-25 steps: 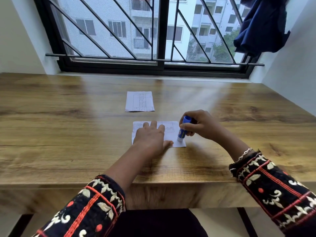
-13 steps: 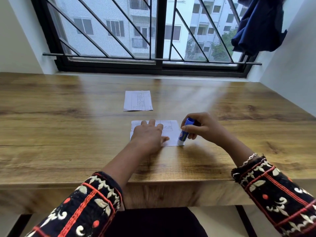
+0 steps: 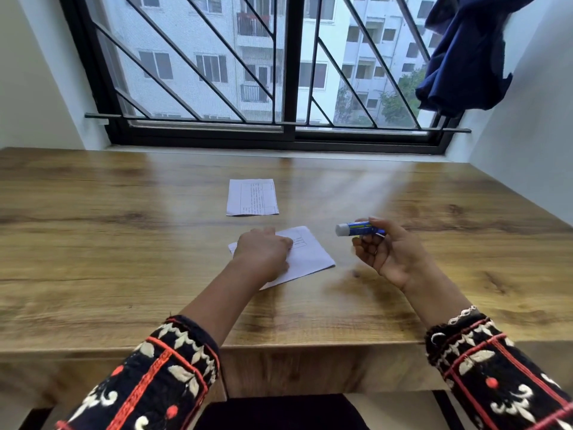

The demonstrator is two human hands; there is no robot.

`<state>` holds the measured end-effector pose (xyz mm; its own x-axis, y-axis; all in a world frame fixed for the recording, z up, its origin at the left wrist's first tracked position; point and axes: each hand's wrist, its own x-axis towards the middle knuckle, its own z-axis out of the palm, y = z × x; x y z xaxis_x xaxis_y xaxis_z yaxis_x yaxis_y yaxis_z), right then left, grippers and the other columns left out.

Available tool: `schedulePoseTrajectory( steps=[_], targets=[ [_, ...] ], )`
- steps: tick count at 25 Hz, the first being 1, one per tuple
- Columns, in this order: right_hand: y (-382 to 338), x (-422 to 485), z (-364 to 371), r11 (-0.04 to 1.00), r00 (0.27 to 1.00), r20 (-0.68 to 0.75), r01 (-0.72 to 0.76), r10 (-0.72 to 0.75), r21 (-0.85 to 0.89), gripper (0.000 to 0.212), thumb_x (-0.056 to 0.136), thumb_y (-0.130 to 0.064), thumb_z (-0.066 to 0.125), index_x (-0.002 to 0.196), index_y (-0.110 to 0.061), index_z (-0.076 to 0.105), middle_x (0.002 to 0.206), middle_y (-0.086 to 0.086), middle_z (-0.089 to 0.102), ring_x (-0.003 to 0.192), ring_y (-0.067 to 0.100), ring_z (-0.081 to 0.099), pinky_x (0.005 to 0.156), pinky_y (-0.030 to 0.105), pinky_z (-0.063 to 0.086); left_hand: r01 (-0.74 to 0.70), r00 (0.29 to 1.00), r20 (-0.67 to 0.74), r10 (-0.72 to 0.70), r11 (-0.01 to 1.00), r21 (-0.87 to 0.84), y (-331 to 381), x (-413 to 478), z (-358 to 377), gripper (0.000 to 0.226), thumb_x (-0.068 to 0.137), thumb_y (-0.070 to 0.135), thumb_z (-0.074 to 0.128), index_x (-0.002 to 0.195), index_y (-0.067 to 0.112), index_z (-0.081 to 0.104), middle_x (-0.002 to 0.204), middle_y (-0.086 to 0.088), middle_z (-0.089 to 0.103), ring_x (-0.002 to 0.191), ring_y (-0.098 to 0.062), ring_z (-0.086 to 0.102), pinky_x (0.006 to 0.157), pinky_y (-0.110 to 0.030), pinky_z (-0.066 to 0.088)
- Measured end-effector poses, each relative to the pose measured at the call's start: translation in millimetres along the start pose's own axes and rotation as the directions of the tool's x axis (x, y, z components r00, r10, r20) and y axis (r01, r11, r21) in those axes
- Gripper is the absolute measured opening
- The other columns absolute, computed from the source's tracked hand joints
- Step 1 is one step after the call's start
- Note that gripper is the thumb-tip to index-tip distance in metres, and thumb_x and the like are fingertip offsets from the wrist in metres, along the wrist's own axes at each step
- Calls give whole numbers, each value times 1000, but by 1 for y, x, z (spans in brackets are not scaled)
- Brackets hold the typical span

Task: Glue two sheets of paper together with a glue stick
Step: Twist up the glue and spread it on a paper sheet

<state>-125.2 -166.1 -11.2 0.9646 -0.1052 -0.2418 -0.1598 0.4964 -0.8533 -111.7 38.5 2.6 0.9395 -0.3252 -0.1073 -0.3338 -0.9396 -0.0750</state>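
A small white printed sheet (image 3: 310, 259) lies turned at an angle on the wooden table (image 3: 124, 243). My left hand (image 3: 263, 252) rests on its left part, covering it. A second printed sheet (image 3: 252, 197) lies flat farther back, untouched. To the right of the near sheet, my right hand (image 3: 390, 252) is lifted off the table, palm up, and holds a blue glue stick (image 3: 356, 228) sideways. Its white tip points left, clear of the paper.
A barred window (image 3: 279, 72) runs along the table's far edge. A dark blue cloth (image 3: 465, 57) hangs at the upper right beside a white wall (image 3: 533, 119). The table's front edge (image 3: 279, 346) is close to my body.
My right hand lifted the glue stick off the near sheet's right edge and tipped it sideways. The near sheet has been turned to an angle under my left hand.
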Motion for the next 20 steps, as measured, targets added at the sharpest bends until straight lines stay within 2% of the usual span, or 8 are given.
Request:
schedulePoseTrajectory(
  steps=[3,7,10,15,17,20],
  targets=[
    [1,0,5,997,1000,3,-25,25,67,30,87,-17,48,67,-9,69,43,1,52,44,14,62,45,19,52,44,999,-16,-44,999,3,3,0,1,41,93,41,45,126,17,46,129,-11,45,119,-29,45,90,-34,38],
    [2,0,9,993,999,15,-43,42,110,22,87,-18,47,76,-7,63,43,1,55,43,13,61,44,18,51,100,993,-68,-101,995,-24,9,6,6,44,93,43,44,122,10,46,126,-14,48,116,-29,48,80,-31,36],
    [4,1,10,991,999,19,-45,43,126,21,85,-17,49,77,-6,65,49,4,56,44,13,61,45,18,52,144,984,-98,-148,988,-46,17,9,8,45,94,43,42,122,9,49,126,-14,50,115,-29,51,83,-33,42],
    [1,3,16,988,1000,1,-27,28,150,18,85,-16,50,78,-5,63,54,6,60,44,13,61,47,19,53,162,976,-142,-164,987,-23,14,13,1,29,96,27,43,119,14,57,125,-9,55,115,-26,54,80,-32,44],
    [-2,4,18,989,1000,-11,-10,12,145,18,84,-14,51,76,-5,63,57,8,60,44,13,61,48,19,54,119,974,-184,-136,988,-99,5,14,-3,26,94,20,49,118,13,57,124,-8,56,117,-27,50,82,-33,43],
    [-7,8,21,994,1000,-21,20,-17,110,16,85,-11,52,76,-4,63,68,11,56,45,13,61,49,20,55,-105,990,-116,81,969,-222,-12,16,-5,37,87,18,60,124,19,53,129,-2,51,123,-22,42,93,-32,39]
  ],
)
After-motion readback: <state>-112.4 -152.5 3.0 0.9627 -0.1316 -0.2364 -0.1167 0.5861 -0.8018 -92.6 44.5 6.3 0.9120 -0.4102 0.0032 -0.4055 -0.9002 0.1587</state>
